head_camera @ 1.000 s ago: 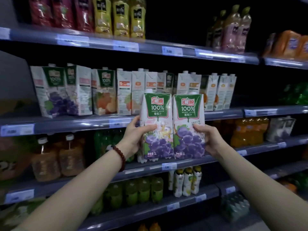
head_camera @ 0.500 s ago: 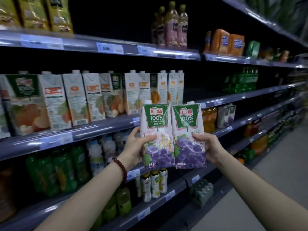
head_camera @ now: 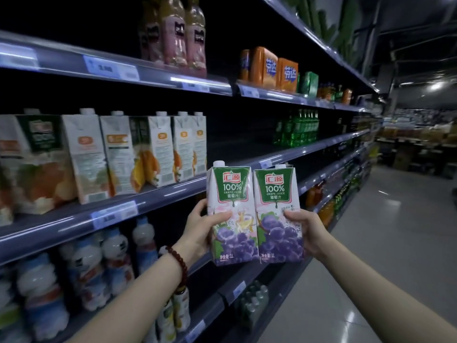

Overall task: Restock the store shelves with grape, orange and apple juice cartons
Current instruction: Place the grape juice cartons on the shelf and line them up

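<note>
Two white grape juice cartons with green labels and purple grapes stand side by side in the air in front of the shelves. My left hand (head_camera: 200,231) grips the left grape carton (head_camera: 231,191) from its left side, thumb across the front. My right hand (head_camera: 305,231) grips the right grape carton (head_camera: 277,194) from its right side. A row of orange juice cartons (head_camera: 158,149) and other juice cartons (head_camera: 86,154) stands on the middle shelf (head_camera: 138,201) to the upper left. To the right of that row the same shelf is bare and dark.
Pink drink bottles (head_camera: 176,33) and orange boxes (head_camera: 269,68) sit on the shelf above. Green bottles (head_camera: 299,127) stand farther right. White bottles (head_camera: 111,258) fill the shelf below. A grey tiled aisle floor (head_camera: 395,243) runs along the right.
The view has swung to the right along the aisle. The juice carton row now lies further left and the bare shelf stretch shows behind the two held cartons. My grip is unchanged.
</note>
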Motion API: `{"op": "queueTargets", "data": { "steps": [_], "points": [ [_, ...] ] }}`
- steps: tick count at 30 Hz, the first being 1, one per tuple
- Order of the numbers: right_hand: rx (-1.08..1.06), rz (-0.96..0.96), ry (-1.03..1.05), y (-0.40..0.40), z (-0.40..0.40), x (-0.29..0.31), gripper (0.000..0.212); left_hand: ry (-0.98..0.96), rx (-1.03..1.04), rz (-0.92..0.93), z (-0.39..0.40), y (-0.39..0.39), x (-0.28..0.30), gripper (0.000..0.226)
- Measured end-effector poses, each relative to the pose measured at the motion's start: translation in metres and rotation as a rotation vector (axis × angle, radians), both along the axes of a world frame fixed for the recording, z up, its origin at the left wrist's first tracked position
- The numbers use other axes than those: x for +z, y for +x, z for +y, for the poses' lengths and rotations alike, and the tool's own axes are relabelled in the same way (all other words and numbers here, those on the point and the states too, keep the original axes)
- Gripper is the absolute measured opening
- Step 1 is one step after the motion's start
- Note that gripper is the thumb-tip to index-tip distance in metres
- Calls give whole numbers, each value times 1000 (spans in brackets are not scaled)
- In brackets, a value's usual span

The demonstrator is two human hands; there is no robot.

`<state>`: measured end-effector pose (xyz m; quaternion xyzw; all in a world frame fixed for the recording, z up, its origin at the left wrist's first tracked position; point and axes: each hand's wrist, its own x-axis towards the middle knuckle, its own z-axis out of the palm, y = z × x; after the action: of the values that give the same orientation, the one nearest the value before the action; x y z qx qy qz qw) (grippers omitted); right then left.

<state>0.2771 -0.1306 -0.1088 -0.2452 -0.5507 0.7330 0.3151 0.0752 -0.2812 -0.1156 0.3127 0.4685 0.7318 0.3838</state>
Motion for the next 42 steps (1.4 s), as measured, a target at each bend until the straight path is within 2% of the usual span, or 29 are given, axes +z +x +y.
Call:
{"op": "queueTargets", "data": {
  "steps": [3, 10, 19, 24, 27, 29, 35, 39, 42],
  "points": [
    [-5, 0, 20, 4, 33, 2, 46, 4, -46, -4, 40, -1, 1, 67],
    [-64, -14, 15, 17, 97, -11, 36, -29, -93, -15, 116, 1, -12, 60],
    [-62, -23, -23, 35, 205, -22, 25, -51, -83, -54, 219, 22, -26, 70],
    [-50, -86, 5, 48, 285, -25, 47, -74, -25, -76, 283, 45, -25, 71],
    [6, -110, 18, 56, 329, -23, 42, -89, 20, -81, 320, 60, -27, 67],
    [-31, -155, 40, 59, 354, -22, 38, -93, 53, -87, 342, 69, -28, 63],
    [19, -160, 12, 68, 419, -28, 52, -114, 102, -90, 402, 84, -33, 63],
    [-30, -173, 5, 64, 467, -42, 60, -108, 104, -88, 447, 83, -41, 56],
    [5, -157, 23, 59, 505, -49, 51, -114, 106, -102, 487, 77, -51, 52]
  ]
}}
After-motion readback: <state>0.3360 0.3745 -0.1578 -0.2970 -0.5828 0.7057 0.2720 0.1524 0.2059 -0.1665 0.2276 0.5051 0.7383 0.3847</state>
